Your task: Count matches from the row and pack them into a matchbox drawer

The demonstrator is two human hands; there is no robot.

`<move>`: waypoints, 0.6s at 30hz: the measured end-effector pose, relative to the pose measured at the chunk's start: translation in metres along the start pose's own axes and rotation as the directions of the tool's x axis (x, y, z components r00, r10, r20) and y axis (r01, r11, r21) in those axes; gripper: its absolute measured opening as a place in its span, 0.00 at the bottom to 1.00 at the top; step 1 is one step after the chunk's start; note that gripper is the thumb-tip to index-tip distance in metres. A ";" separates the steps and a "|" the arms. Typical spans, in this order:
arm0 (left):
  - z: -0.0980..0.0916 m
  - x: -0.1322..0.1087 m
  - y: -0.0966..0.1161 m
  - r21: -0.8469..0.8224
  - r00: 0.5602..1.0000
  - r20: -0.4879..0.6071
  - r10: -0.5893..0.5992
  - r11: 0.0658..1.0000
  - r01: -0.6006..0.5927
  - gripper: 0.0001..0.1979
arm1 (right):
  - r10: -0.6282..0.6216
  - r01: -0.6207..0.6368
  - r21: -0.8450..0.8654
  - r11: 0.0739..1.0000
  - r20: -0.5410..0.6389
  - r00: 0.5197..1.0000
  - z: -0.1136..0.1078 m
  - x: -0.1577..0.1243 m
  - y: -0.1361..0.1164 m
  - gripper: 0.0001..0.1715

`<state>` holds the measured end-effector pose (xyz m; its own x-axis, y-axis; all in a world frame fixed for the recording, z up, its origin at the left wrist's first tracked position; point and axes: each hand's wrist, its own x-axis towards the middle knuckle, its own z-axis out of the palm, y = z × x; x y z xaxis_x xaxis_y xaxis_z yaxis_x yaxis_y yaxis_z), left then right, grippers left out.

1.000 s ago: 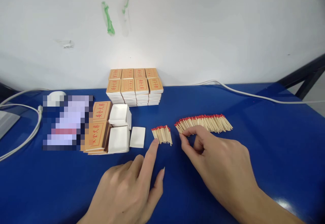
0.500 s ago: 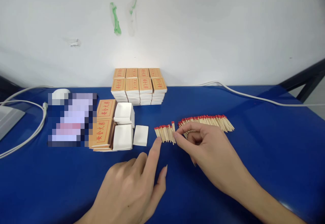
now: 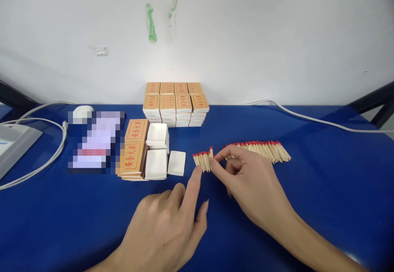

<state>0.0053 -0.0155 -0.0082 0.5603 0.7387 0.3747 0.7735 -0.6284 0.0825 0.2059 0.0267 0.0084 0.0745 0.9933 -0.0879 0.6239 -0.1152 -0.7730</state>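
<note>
A small bunch of red-tipped matches (image 3: 201, 160) lies on the blue table (image 3: 323, 190). My right hand (image 3: 246, 183) pinches a few matches (image 3: 211, 157) at that bunch's right edge. My left hand (image 3: 168, 227) rests flat on the table, fingers apart, its index fingertip touching the bunch's near left end. A long row of matches (image 3: 261, 148) lies behind my right hand, partly hidden by it.
White inner trays (image 3: 156, 163) and orange matchbox sleeves (image 3: 134, 148) sit left of the matches. Stacked matchboxes (image 3: 175, 103) stand against the white wall. A blurred patch, a white cable (image 3: 46, 161) and a grey device (image 3: 12, 144) lie at the left.
My right hand moved left from the long row to the small bunch, carrying a few matches. The left hand barely moved. The view shifted slightly.
</note>
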 end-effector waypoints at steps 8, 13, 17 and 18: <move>0.000 -0.002 0.000 0.004 1.000 0.010 -0.002 1.000 0.002 0.23 | -0.009 0.008 0.012 1.000 0.016 1.000 -0.002 0.000 0.000 0.14; 0.000 0.000 -0.001 0.002 1.000 0.004 0.002 1.000 -0.002 0.23 | -0.009 0.009 0.005 1.000 0.012 1.000 -0.001 0.002 0.000 0.13; 0.000 0.001 -0.001 0.000 1.000 0.004 0.004 1.000 -0.004 0.23 | -0.010 0.010 0.008 1.000 0.023 1.000 -0.001 0.002 0.001 0.14; 0.000 0.001 -0.001 0.002 1.000 0.007 0.004 1.000 -0.005 0.23 | -0.009 0.009 0.008 1.000 0.023 1.000 -0.001 0.002 0.001 0.14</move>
<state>0.0047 -0.0141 -0.0084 0.5658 0.7376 0.3684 0.7715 -0.6313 0.0791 0.2074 0.0283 0.0084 0.0512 0.9941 -0.0952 0.6182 -0.1064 -0.7788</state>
